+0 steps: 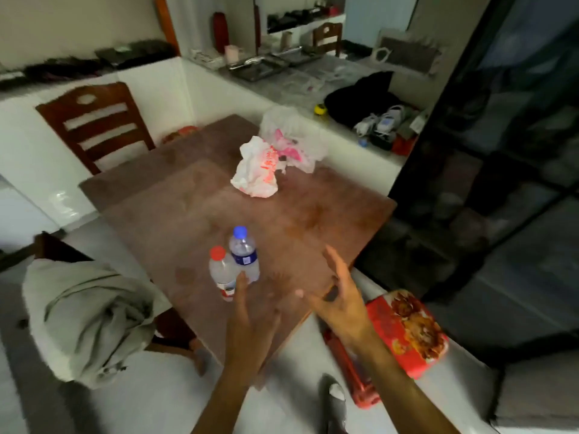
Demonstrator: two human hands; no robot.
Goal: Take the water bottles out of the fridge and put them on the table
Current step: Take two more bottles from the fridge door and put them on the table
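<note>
Two clear water bottles stand upright side by side near the front of the brown table (175,211). The red-capped bottle (221,274) is on the left and the blue-capped bottle (244,255) touches it on the right. My left hand (250,305) hovers just in front of them, fingers spread, fingertips at the base of the bottles, holding nothing. My right hand (338,296) is to the right above the table's edge, fingers apart and empty. The fridge (501,151), dark with glass fronts, stands at the right.
White and pink plastic bags (272,158) lie at the table's far side. A wooden chair (97,123) stands behind the table. A grey cloth (91,321) hangs over a chair at the left. A red box (407,330) sits low at the right.
</note>
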